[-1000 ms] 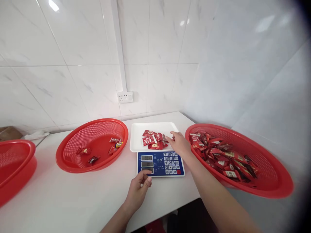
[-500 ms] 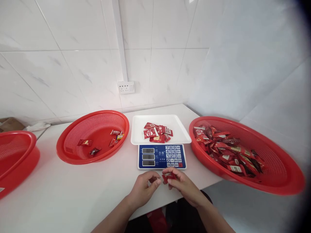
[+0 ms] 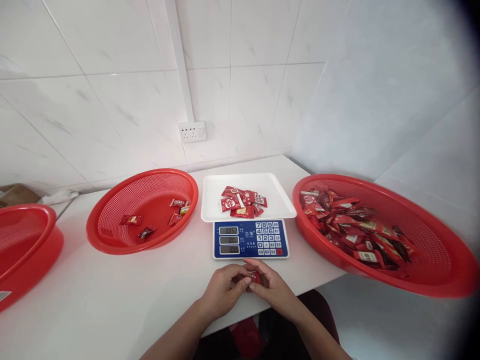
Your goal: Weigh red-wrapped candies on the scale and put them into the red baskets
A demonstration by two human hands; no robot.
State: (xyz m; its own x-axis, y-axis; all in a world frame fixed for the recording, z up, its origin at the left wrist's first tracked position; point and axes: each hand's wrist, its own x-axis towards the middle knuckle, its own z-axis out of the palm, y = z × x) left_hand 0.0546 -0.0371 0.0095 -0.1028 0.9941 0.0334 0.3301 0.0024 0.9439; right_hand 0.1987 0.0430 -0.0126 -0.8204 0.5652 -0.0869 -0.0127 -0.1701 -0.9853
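Observation:
A small red candy packet (image 3: 254,276) is between my hands, just in front of the scale (image 3: 250,240). My right hand (image 3: 275,292) is closed around it from the right. My left hand (image 3: 225,289) pinches its left end, thumb against curled fingers. The fingers cover much of the packet. Beyond the hands, several red packets (image 3: 243,212) lie in a loose pile on the scale's white tray (image 3: 277,192).
On the right, a red basket (image 3: 442,255) holds many wrapped candies (image 3: 352,225). Left of the scale, another red basket (image 3: 108,210) contains a few packets. A third red basket (image 3: 28,250) stands at the far left. The table's front edge runs under my forearms.
My hands have come together, and the left fingers now meet the packet that only the right hand was holding. The view has shifted slightly. The pile on the tray looks the same.

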